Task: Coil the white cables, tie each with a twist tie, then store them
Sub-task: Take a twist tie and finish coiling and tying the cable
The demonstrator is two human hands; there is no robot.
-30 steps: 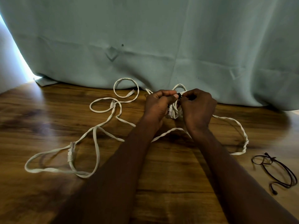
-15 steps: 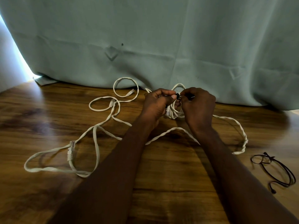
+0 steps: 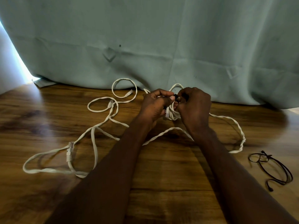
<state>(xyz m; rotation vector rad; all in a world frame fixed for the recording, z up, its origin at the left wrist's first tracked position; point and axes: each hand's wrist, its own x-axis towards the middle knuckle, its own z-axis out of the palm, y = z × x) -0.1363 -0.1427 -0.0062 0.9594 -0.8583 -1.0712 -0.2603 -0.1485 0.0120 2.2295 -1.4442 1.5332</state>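
White cables [image 3: 97, 135] sprawl left; spare black ties [image 3: 273, 168] right.

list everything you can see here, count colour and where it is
coiled cable bundle: 1, white, held between both hands, long twisted tail looping right
loose ethernet cables: count unclear, white, sprawled on the left of the table
twist tie: 1, black, pinched at the top of the bundle
spare ties: count unclear, black, right edge of the table
table: 1, brown wood
curtain: 1, pale green, behind the table
hands: left hand and right hand, both on the bundle and tie
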